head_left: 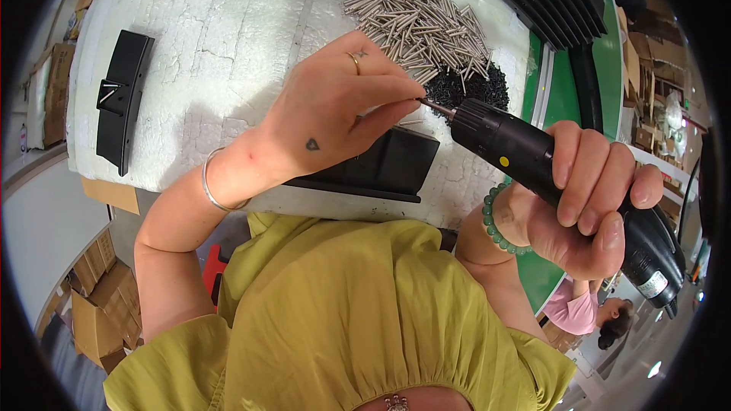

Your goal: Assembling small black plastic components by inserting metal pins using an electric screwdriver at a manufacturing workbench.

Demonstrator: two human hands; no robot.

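At the white padded tabletop (pixel 190 38), I see a black electric screwdriver (pixel 506 141), fingers of the right hand (pixel 582 202) curled around its body. At its bit (pixel 440 109), the left hand (pixel 331 103) has thumb and forefinger pressed together, on what I cannot tell; beyond lie tiny black parts (pixel 491 91) and silvery pins (pixel 415 15).

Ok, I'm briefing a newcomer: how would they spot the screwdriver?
Find the white worktop, then the right hand to its right. That hand grips the screwdriver, thick and black; its yellow dot sets it apart from the nearby black panel.
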